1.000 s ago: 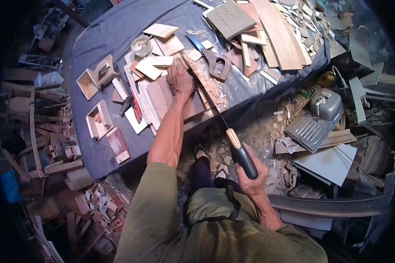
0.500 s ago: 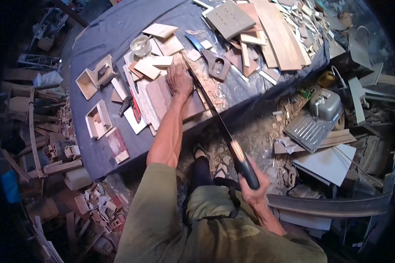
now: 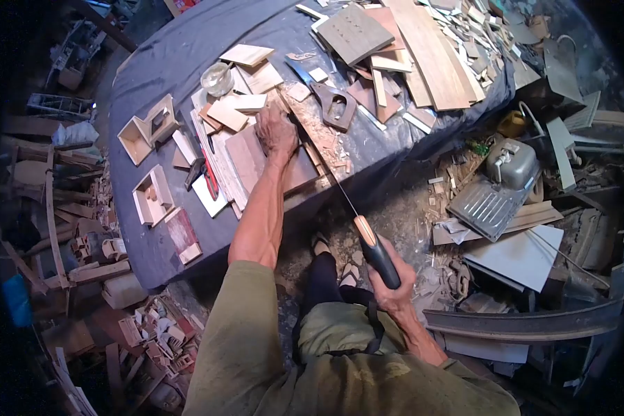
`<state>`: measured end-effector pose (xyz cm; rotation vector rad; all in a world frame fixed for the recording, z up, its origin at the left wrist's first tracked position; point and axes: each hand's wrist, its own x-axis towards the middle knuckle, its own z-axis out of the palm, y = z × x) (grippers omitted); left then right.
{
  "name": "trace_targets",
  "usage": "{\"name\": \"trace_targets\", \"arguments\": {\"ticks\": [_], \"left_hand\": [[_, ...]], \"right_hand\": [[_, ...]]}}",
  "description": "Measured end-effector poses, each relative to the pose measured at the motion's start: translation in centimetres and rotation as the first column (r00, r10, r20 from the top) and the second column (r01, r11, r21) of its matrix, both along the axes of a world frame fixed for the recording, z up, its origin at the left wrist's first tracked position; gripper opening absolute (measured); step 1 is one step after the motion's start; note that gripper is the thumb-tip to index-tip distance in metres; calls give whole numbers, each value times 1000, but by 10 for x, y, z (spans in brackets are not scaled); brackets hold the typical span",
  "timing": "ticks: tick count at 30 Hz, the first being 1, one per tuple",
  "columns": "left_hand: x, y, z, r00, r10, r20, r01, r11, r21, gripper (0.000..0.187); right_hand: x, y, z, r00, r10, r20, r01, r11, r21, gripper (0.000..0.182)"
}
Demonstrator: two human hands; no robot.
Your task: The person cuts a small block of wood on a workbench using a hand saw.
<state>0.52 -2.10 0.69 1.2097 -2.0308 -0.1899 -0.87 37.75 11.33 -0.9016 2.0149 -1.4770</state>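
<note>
My right hand (image 3: 393,283) is closed around the black handle of a handsaw (image 3: 336,180). The long thin blade runs forward over the table's front edge, just right of my left hand. Fingers bent, my left hand (image 3: 277,133) presses down on wood at the table edge; its fingertips are partly hidden. Under and beside it lies a brown wooden board (image 3: 245,154). Sawdust and shavings (image 3: 328,135) are scattered right of the blade. A dark hand plane (image 3: 334,105) rests beyond them. Small light wood blocks (image 3: 229,112) lie in front of my left hand.
The cloth-covered table (image 3: 163,239) holds small wooden boxes (image 3: 152,194), a glass jar (image 3: 218,80), red-handled pliers (image 3: 211,179) and long boards (image 3: 430,55). A metal sink (image 3: 492,201) lies on the floor at right. Scrap wood (image 3: 161,333) is heaped at lower left.
My right hand and the saw have moved slightly forward, toward the table. My left hand stays on the wood. The whole view has shifted a little.
</note>
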Motion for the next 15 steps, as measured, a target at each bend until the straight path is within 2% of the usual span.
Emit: {"name": "trace_targets", "arguments": {"ticks": [7, 10, 12, 13, 15], "left_hand": [[1, 8, -3, 999, 36, 16, -36, 999, 4, 14], [2, 11, -1, 1000, 16, 20, -16, 999, 35, 13], [5, 11, 5, 1000, -1, 21, -1, 998, 62, 15], [7, 10, 7, 999, -4, 36, 1, 997, 79, 16], [8, 8, 10, 998, -10, 59, 3, 993, 115, 18]], "right_hand": [[-4, 92, 36, 994, -20, -111, 26, 999, 48, 57], [-15, 85, 41, 991, -87, -100, 93, 994, 58, 57], [-30, 62, 26, 991, -133, -24, 133, 991, 16, 58], [-34, 46, 24, 967, -200, 155, 201, 980, 13, 60], [-52, 19, 15, 930, -219, 294, 230, 973, -6, 59]]}}
